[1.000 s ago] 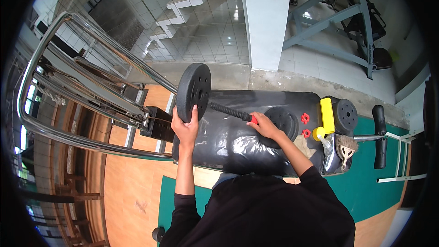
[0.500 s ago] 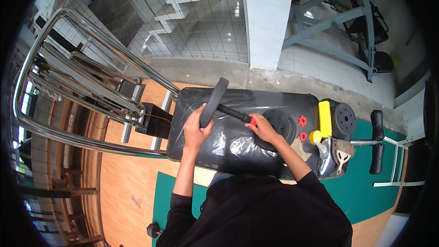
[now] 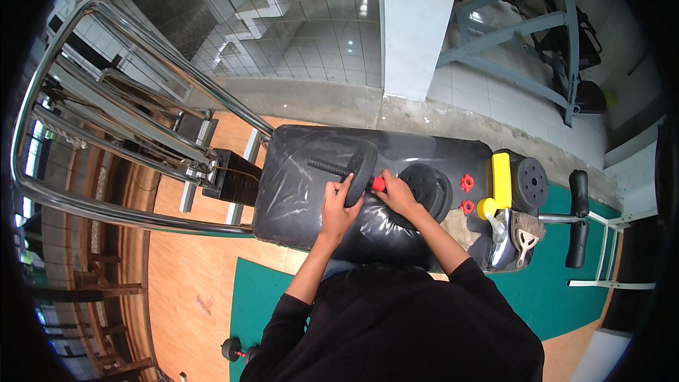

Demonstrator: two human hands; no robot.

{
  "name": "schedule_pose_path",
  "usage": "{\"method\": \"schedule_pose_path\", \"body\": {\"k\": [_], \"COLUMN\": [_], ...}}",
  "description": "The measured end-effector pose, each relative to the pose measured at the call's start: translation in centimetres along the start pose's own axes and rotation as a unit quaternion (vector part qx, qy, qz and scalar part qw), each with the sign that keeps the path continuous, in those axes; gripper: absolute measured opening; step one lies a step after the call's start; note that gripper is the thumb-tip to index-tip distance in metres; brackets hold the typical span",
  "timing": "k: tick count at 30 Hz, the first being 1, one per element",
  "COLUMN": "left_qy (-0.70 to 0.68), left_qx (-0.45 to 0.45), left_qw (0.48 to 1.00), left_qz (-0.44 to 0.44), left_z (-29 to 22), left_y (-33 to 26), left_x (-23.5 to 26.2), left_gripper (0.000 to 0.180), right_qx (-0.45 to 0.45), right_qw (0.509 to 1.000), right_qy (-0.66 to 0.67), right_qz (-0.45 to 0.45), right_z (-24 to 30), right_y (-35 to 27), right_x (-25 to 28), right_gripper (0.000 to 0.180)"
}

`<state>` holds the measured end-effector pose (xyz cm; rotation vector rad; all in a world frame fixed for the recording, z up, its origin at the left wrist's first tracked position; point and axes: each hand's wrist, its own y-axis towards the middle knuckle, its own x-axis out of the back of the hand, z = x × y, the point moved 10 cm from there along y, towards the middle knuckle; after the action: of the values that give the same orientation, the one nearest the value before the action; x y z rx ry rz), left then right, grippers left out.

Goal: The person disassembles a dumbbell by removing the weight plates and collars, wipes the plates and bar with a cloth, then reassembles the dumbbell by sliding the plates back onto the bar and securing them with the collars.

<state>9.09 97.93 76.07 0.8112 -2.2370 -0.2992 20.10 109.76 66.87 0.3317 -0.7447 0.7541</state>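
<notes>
Over the black padded bench [image 3: 293,205], a dark weight plate [image 3: 363,170] sits tilted around a dumbbell bar. The bar's threaded end [image 3: 327,165] sticks out to the left of the plate. A red part [image 3: 378,184] of the bar shows on the plate's right side. My left hand [image 3: 341,206] is closed on the near rim of the plate. With closed fingers my right hand [image 3: 397,194] grips the bar beside the red part; the rest of the bar is hidden. Just right of that hand, more dark plates [image 3: 428,187] lie on the bench.
Two red star-shaped collar nuts [image 3: 467,183] lie right of the plates. Beyond are a yellow box-like item [image 3: 501,180], a yellow-topped spray bottle [image 3: 488,208], a brush [image 3: 525,240], a cloth [image 3: 461,232] and another plate [image 3: 530,182]. A chrome machine frame [image 3: 141,221] stands left; another dumbbell [image 3: 232,349] rests below.
The plate has moved rightward along the bar, from the threaded end to beside the red part. My left hand has travelled with it, while my right hand keeps its grip.
</notes>
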Motion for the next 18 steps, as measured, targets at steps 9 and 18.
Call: {"method": "schedule_pose_path", "body": {"k": [9,18], "left_qy": [-0.011,-0.070], "left_qx": [0.128,0.196], "left_qw": [0.992,0.976], "left_qz": [0.010,0.065], "left_z": [10.0,14.2], "left_y": [0.3,0.8], "left_x": [-0.5,0.2], "left_gripper": [0.045,0.052], "right_qx": [-0.042,-0.070], "right_qw": [0.963,0.951], "right_qy": [-0.257,-0.283], "right_qz": [0.076,0.102], "right_z": [0.3,1.0], "right_y": [3.6,4.3], "right_x": [-8.1,-8.9], "right_gripper": [0.036,0.045]}}
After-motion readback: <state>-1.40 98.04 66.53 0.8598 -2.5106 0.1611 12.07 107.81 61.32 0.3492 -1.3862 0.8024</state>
